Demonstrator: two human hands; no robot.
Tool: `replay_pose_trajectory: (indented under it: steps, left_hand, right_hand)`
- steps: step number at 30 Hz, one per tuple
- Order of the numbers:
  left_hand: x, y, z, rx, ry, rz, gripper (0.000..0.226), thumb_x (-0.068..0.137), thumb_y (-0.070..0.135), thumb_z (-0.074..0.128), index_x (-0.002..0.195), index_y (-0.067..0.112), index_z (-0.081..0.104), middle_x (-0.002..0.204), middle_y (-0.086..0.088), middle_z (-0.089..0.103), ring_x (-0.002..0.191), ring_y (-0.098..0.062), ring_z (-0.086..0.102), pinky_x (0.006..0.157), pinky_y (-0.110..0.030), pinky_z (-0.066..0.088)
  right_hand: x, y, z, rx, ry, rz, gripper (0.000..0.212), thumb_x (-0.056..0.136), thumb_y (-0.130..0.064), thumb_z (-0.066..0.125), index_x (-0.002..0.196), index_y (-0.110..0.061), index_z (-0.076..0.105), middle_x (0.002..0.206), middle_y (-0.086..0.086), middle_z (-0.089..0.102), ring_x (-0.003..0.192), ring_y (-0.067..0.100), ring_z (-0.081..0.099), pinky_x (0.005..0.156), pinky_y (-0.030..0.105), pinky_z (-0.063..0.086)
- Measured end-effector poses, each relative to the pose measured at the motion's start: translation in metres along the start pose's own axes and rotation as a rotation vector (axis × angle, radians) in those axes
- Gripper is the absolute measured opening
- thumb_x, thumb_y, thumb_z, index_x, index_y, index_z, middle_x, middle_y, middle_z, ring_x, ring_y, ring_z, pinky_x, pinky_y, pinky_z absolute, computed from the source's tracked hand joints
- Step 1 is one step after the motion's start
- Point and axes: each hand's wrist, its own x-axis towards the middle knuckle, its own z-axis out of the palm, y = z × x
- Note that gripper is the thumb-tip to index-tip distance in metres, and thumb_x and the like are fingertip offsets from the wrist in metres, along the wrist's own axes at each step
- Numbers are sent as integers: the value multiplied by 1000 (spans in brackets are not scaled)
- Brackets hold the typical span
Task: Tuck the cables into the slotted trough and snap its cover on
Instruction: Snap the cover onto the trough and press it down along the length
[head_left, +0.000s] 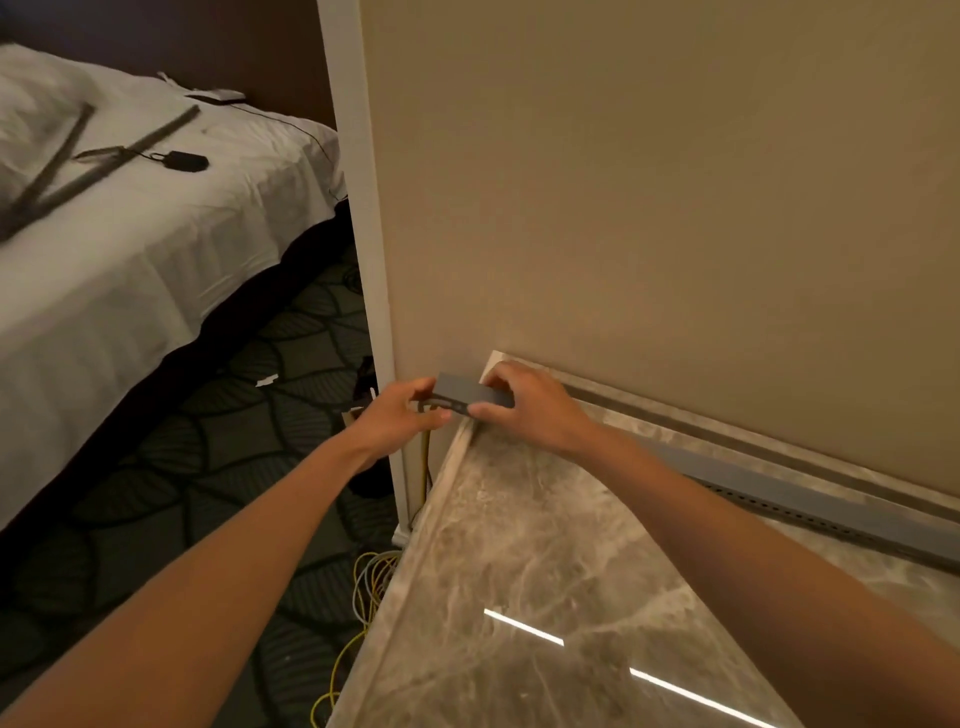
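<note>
A long grey slotted trough (769, 491) runs along the back of the marble counter (519, 571), against the beige wall. Its flat grey cover (467, 389) lies on top and sticks out past the counter's left corner. My right hand (530, 408) pinches that left end, thumb in front and fingers behind. My left hand (402, 415) holds the cables (441, 404) right at the trough's open end. Yellow and grey cables (371, 582) hang down beside the counter and pile on the carpet.
A bed (156, 249) with white sheets stands to the left, with spare grey trough strips (104, 166) and a small black device (184, 161) on it. A white door frame (363, 234) separates it from the wall. Patterned dark carpet (234, 441) covers the floor.
</note>
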Motion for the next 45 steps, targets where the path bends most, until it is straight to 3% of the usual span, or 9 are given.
replay_pose_trajectory:
  steps: [2,8,18,22,29,36,39,42,45]
  left_hand:
    - [2,3,3,-51,-11,41,32,84,9,63,116,13,58,91,11,59,86,0,53,69,-7,42]
    - [6,2,7,-200,-30,49,21,82,11,65,87,31,60,85,11,63,71,15,60,65,-1,47]
    - [19,7,21,-392,122,0,26,87,1,57,112,6,61,84,10,61,77,5,55,58,7,42]
    - [21,7,25,-413,161,7,26,86,-1,57,111,3,62,80,7,62,59,18,58,57,5,43]
    - [17,-1,28,-423,208,27,25,84,-2,59,109,0,64,83,6,65,68,10,61,61,3,46]
    - [14,-8,24,-430,180,64,31,78,-9,63,108,-4,64,72,12,71,64,13,63,61,-1,49]
    - [10,-13,19,-361,150,113,35,75,-10,65,109,2,64,84,6,68,70,12,64,66,-3,50]
    - [10,-13,16,-300,152,162,35,74,-11,65,107,0,65,87,-1,66,70,12,63,68,-2,50]
    - [9,-14,17,-297,157,176,38,73,-13,65,109,-1,63,87,-2,65,71,12,63,69,-2,50]
  right_hand:
    - [3,-1,3,-40,-35,-58,34,85,-32,63,111,-10,56,111,7,59,102,22,54,80,30,41]
    - [5,0,3,-183,5,-104,36,92,-34,51,119,-11,53,119,9,61,108,27,56,85,36,43]
    - [24,-5,-11,-142,-83,8,29,94,-28,49,101,-3,61,99,14,60,84,26,50,69,30,32]
    - [28,-4,-13,-273,-142,-5,33,97,-30,42,105,-2,55,112,18,59,100,34,54,72,31,32]
    - [18,-7,-12,-403,-152,-94,34,100,-30,35,111,-2,48,117,19,58,104,35,55,73,35,35]
    - [11,-3,-3,-218,-145,-38,35,97,-38,37,113,-8,43,111,17,61,99,35,57,71,35,37]
    - [5,-6,-6,-62,-166,17,32,99,-38,31,104,-11,47,101,14,59,94,30,55,77,36,39]
    - [15,-10,0,25,-137,170,59,100,-43,15,96,-4,60,98,20,63,97,35,59,82,37,41]
    - [29,-13,13,-63,-80,259,47,101,-30,18,100,-3,56,113,23,61,105,36,56,73,34,32]
